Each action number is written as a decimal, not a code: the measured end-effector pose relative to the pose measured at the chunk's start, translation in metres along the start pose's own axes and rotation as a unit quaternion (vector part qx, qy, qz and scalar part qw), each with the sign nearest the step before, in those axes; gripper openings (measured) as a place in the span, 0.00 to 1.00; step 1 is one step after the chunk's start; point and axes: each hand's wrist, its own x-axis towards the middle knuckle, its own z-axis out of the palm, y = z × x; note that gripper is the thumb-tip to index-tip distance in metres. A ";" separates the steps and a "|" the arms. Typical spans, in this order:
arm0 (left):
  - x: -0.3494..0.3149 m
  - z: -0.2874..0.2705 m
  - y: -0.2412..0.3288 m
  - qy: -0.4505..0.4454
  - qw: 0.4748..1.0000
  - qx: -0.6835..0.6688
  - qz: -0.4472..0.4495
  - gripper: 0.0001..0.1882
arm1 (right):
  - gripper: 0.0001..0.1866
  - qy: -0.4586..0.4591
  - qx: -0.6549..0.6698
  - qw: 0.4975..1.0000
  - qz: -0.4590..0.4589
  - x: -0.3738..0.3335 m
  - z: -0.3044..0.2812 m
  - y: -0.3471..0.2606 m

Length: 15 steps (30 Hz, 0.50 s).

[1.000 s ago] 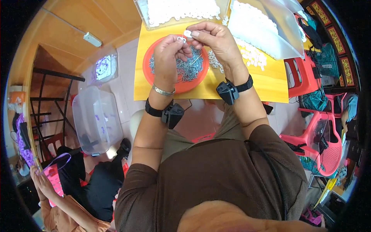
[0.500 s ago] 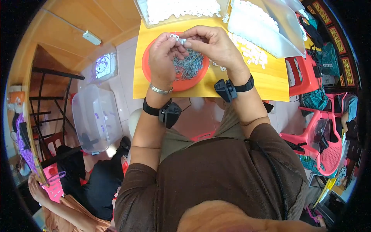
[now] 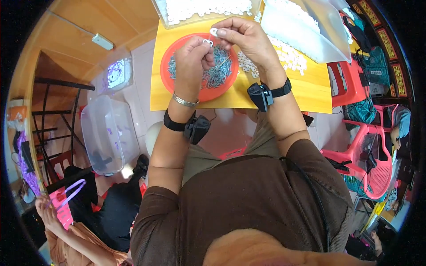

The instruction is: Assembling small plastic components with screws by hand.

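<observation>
Over a round red basin (image 3: pixel 167 84), my left hand (image 3: pixel 190 60) pinches a small white looped plastic piece (image 3: pixel 207 42) between thumb and fingers. My right hand (image 3: pixel 249 42), just beyond and to the right, grips a small white plastic ring-like piece (image 3: pixel 214 32) at its fingertips. The two pieces are close together; whether they are joined I cannot make out. Below my hands, many thin blue-grey pins or nails (image 3: pixel 217 76) fill the basin. More white pieces (image 3: pixel 290 60) lie loose on the yellow table (image 3: pixel 306 91) to the right.
Two clear plastic bins (image 3: pixel 168 22) (image 3: pixel 328 55) of white pieces stand at the table's far side. Red and pink chairs (image 3: pixel 377 177) are on the right. An empty-looking translucent tub (image 3: pixel 106 137) sits on the floor at left, near a co-worker holding a purple strap (image 3: pixel 73 190).
My right hand has moved up and away from my left, its white piece now showing. More of the basin's contents is visible. The co-worker's purple strap has risen.
</observation>
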 end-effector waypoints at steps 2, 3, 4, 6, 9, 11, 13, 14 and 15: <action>-0.001 0.001 0.000 0.016 0.999 0.050 0.000 0.09 | 0.10 0.007 0.016 1.000 0.003 0.000 -0.003 0.003; -0.002 0.003 0.002 0.014 0.998 0.056 -0.009 0.09 | 0.10 0.006 0.006 1.000 0.013 -0.001 -0.003 0.001; -0.003 0.004 0.003 0.012 0.998 0.062 -0.018 0.10 | 0.10 0.004 -0.005 1.000 0.024 -0.002 -0.003 0.000; -0.003 0.003 0.001 0.014 0.998 0.060 -0.020 0.10 | 0.10 0.006 -0.012 1.000 0.024 -0.002 -0.002 -0.002; -0.003 0.002 0.001 0.013 0.998 0.060 -0.024 0.09 | 0.09 0.007 -0.022 1.000 0.020 -0.003 -0.001 -0.003; -0.003 0.001 0.002 0.012 0.998 0.064 -0.025 0.09 | 0.09 0.006 -0.025 1.000 0.016 -0.003 -0.001 -0.003; -0.003 0.001 0.002 0.007 0.997 0.070 -0.024 0.09 | 0.09 0.004 -0.034 0.999 0.008 -0.003 -0.001 -0.003; -0.003 0.002 0.002 0.006 0.997 0.070 -0.025 0.09 | 0.09 0.005 -0.034 0.999 0.008 -0.003 -0.002 -0.003; -0.003 0.003 0.002 0.013 0.998 0.056 -0.019 0.09 | 0.09 0.006 -0.033 0.999 0.002 -0.003 -0.002 -0.003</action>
